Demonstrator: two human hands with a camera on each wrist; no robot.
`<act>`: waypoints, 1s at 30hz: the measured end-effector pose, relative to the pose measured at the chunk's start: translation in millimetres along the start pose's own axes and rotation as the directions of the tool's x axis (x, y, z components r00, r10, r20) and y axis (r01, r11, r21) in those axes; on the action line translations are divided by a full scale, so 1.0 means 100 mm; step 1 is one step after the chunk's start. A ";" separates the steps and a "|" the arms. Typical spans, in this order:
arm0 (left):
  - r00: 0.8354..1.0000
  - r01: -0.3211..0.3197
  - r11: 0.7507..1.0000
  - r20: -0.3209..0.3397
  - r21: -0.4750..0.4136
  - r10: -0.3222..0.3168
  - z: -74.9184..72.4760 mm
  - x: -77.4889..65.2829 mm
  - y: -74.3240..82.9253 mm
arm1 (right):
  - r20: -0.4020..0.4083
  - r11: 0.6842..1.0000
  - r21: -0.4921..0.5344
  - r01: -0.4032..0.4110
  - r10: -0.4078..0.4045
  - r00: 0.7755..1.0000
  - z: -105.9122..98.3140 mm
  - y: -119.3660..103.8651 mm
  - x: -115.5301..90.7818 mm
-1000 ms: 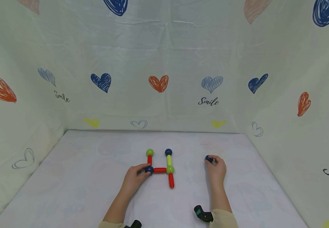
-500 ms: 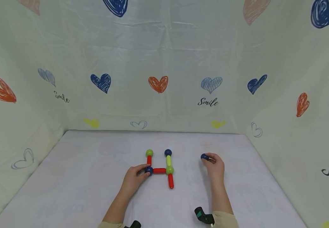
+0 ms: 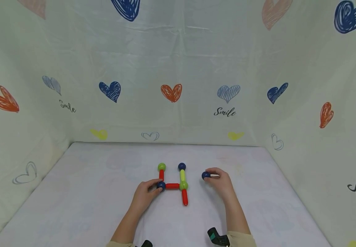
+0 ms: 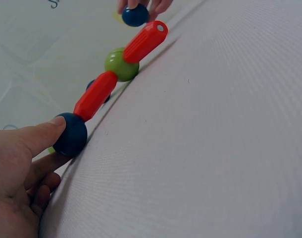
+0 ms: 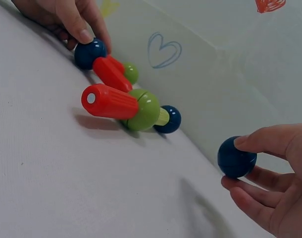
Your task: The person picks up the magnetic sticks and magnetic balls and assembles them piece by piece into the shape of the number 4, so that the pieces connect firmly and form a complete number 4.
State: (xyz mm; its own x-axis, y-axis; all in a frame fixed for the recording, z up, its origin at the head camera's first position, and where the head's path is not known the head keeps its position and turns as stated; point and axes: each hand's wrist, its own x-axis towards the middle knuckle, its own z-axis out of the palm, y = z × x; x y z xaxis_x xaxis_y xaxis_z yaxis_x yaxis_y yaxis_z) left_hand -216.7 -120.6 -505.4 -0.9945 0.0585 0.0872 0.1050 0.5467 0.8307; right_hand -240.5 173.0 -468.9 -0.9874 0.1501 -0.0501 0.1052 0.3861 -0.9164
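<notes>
On the table lies an H-like build of balls and rods. My left hand (image 3: 144,195) pinches its left blue ball (image 4: 72,135) between thumb and fingers. From that ball one red rod (image 3: 161,175) runs back to a green ball (image 3: 161,166), and another red rod (image 3: 172,186) runs across to a second green ball (image 5: 145,110). A yellow-green rod (image 3: 182,175) joins this to a far blue ball (image 3: 182,166); a red rod (image 5: 110,102) with a free metal-tipped end points toward me. Right of the build, my right hand (image 3: 221,180) pinches a loose blue ball (image 5: 236,157) above the table.
The white-covered table (image 3: 88,192) spreads around the build. Behind and beside it hangs a pale sheet (image 3: 196,61) printed with hearts. Black wrist cameras sit at both sleeves, the right camera (image 3: 218,236) showing fully in the head view.
My right hand has carried the loose blue ball leftward, closer to the build. The left hand stays in place, still pinching the build's blue ball.
</notes>
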 end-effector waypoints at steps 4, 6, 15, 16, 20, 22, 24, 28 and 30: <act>1.000 0.001 1.000 0.002 0.005 -0.001 0.01 0.00 -0.01 | 0.102 0.998 -0.064 0.010 -0.003 0.995 0.03 -0.05 -0.05; 1.000 0.003 1.000 0.004 0.005 -0.003 0.01 0.00 -0.01 | 0.154 0.996 -0.085 0.019 -0.006 0.988 0.04 -0.09 -0.08; 1.000 -0.001 1.000 0.004 0.021 0.001 0.00 0.01 0.00 | 0.360 0.987 -0.142 0.077 -0.021 0.933 0.06 -0.14 -0.13; 1.000 0.001 1.000 0.004 0.021 -0.001 0.00 0.01 0.00 | 0.385 0.987 -0.138 0.083 -0.024 0.923 0.06 -0.14 -0.13; 1.000 0.006 1.000 0.003 0.024 -0.006 -0.01 0.01 0.00 | 0.476 0.990 -0.102 0.100 -0.040 0.879 0.07 -0.14 -0.15; 1.000 0.008 1.000 0.002 0.021 -0.008 -0.01 0.01 0.01 | 0.518 0.989 -0.083 0.120 -0.060 0.853 0.07 -0.15 -0.15; 1.000 0.011 1.000 0.001 0.021 -0.011 -0.01 0.01 0.01 | 0.549 0.987 -0.080 0.140 -0.074 0.832 0.07 -0.17 -0.16; 1.000 0.019 1.000 0.002 0.023 -0.019 -0.01 0.01 0.01 | 0.595 0.980 -0.101 0.170 -0.078 0.800 0.08 -0.20 -0.19; 1.000 0.020 1.000 0.002 0.024 -0.020 0.00 0.01 0.01 | 0.611 0.979 -0.116 0.167 -0.062 0.789 0.09 -0.21 -0.20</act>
State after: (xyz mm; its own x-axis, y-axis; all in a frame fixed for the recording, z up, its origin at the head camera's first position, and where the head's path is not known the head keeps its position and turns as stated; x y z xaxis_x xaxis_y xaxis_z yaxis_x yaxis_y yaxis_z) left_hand -218.0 -120.2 -504.0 -0.9964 0.0492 0.0696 0.0852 0.5676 0.8189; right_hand -224.3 153.5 -452.4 -0.8581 -0.4613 -0.2255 -0.0476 0.5088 -0.8596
